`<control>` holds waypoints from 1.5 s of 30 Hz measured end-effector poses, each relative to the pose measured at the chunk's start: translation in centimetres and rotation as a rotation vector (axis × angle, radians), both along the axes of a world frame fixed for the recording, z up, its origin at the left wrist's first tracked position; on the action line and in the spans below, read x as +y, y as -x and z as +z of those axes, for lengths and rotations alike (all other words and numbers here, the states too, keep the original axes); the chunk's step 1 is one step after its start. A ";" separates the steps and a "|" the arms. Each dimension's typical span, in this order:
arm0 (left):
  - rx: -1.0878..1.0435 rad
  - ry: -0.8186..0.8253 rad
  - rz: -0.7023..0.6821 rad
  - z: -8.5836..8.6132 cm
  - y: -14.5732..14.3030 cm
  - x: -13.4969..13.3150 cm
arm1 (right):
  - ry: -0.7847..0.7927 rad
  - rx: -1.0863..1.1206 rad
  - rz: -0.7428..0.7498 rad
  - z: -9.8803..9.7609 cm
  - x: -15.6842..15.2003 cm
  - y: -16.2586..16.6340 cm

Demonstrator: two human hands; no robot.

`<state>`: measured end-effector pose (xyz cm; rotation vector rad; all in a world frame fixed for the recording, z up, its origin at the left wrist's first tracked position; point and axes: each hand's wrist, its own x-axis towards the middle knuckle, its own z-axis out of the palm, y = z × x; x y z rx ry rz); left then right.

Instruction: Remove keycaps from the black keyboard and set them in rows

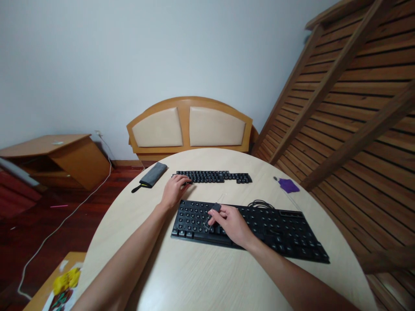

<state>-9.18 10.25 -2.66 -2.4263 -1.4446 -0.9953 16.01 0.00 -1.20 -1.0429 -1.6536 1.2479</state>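
Observation:
A black keyboard [275, 233] lies across the near part of the table, with most of its keycaps off and bare switches showing. A few keycaps remain along its front left edge. Over its left half, my right hand [231, 220] is closed on a keycap puller [216, 207] with a dark handle and thin wire loops at its ends. Beyond the keyboard, loose black keycaps [210, 176] are laid out in rows. My left hand [175, 188] reaches to the left end of these rows, its fingertips pinched together on a dark keycap, which they partly hide.
All this is on a round pale table [194, 272]. A grey pouch [154, 175] lies at left, a purple cloth pouch [288, 185] at right. A coiled black cable [261, 203] sits behind the keyboard. A headboard [189, 125] and slatted wooden panel [353, 112] stand beyond.

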 end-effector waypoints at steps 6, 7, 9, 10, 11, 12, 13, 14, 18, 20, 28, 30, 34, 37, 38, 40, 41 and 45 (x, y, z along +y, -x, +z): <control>0.019 -0.011 0.059 -1.7 0.6 0.9 | -0.004 -0.008 0.007 0.2 -0.1 0.0; 0.023 -0.009 0.067 -1.8 0.7 1.0 | 0.000 -0.006 0.010 0.2 -0.1 0.0; 0.028 -0.007 0.084 -2.0 0.8 1.1 | 0.007 -0.004 0.011 0.2 -0.1 0.0; 0.031 -0.005 0.091 -2.0 0.8 1.1 | 0.007 -0.004 0.010 0.1 -0.1 0.0; 0.034 -0.003 0.097 -2.0 0.8 1.2 | 0.006 -0.007 0.008 0.1 -0.1 0.0; 0.036 -0.001 0.102 -2.0 0.9 1.2 | 0.003 -0.009 0.006 0.1 -0.1 0.0; 0.038 0.001 0.107 -2.0 0.9 1.2 | 0.001 -0.010 0.004 0.1 -0.1 0.0; 0.040 0.003 0.111 -2.1 0.9 1.3 | 0.000 -0.010 0.003 0.1 -0.1 0.0; 0.038 0.009 0.128 -2.1 0.9 1.3 | 0.000 -0.005 0.010 0.1 -0.2 0.0; 0.038 0.013 0.132 -2.1 0.9 1.3 | 0.002 -0.009 0.011 0.1 -0.2 0.0; 0.032 0.022 0.147 -2.0 0.9 1.0 | 0.017 0.000 0.009 0.2 -0.2 0.0; 0.027 0.021 0.162 -1.9 0.9 0.9 | 0.014 -0.002 0.009 0.1 -0.2 0.0; 0.018 0.020 0.182 -2.0 1.0 0.7 | 0.004 0.000 0.012 0.0 -0.2 0.0; 0.016 0.019 0.187 -2.1 1.1 0.8 | 0.006 0.002 0.015 0.1 -0.2 0.0; 0.015 0.019 0.189 -2.2 1.1 0.8 | 0.007 0.002 0.015 0.1 -0.2 0.0; 0.015 0.019 0.191 -2.3 1.1 0.9 | 0.007 0.003 0.017 0.2 -0.2 0.0; 0.015 0.019 0.192 -2.4 1.2 0.9 | 0.008 0.001 0.017 0.2 -0.2 0.0; 0.020 0.018 0.194 -2.4 1.2 1.0 | 0.010 -0.005 0.013 0.3 -0.2 0.0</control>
